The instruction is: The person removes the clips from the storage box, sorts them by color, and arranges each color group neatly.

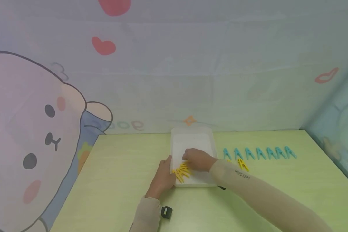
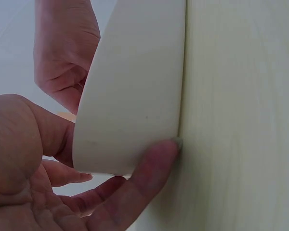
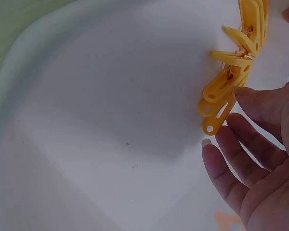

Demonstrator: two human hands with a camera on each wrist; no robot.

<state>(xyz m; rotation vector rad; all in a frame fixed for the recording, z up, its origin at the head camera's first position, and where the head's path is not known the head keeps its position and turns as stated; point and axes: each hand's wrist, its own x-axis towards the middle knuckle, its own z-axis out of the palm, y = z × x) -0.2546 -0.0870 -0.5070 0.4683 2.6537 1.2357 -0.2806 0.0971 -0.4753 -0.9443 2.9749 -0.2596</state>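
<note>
A white rectangular tray lies on the table, with several yellow clothespins bunched in its near left part. My left hand grips the tray's left side; in the left wrist view its fingers wrap around the outer wall at a corner. Inside the tray, my right hand is at the bunch. From the right wrist, thumb and fingers pinch the end of one yellow clothespin, which touches the others. Parts of the bunch are hidden by both hands in the head view.
Several teal clothespins stand in a row on the table, right of the tray. Just below them lies a yellow clothespin; another yellow piece is mostly behind the right sleeve. A printed cloth hangs behind.
</note>
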